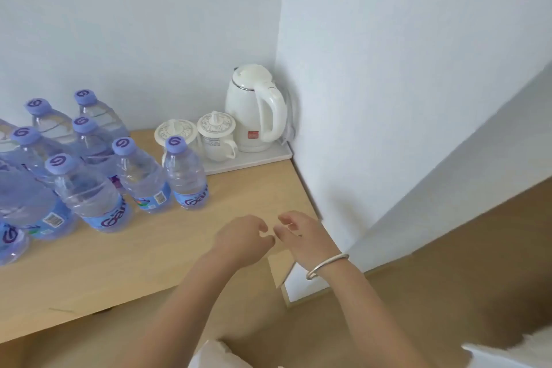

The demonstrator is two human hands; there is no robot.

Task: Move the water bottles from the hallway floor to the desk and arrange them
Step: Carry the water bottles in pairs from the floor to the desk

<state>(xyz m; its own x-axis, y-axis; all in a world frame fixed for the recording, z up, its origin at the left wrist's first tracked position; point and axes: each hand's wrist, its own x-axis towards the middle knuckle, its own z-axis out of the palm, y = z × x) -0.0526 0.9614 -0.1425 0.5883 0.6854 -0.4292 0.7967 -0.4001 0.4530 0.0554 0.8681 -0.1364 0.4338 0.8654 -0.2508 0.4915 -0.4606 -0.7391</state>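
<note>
Water bottles [89, 170]: a cluster with purple caps stands upright on the left of the surface [155, 251], some running off the left edge; rows look loose and uneven.
Rightmost bottle [185, 173]: stands just in front of the two lidded cups [216, 137].
Tray [268, 155]: white, in the back corner, carrying the cups and a white kettle [254, 107].
Left hand [242, 240]: hovers over bare surface, fingers loosely curled, holding nothing.
Right hand [298, 233]: close beside the left, fingers relaxed and empty; a bangle [327, 264] sits on the wrist.
Step in hand: probably tidying the group. Nudge each bottle low on its body, square the rows, and keep clear of the cups.
</note>
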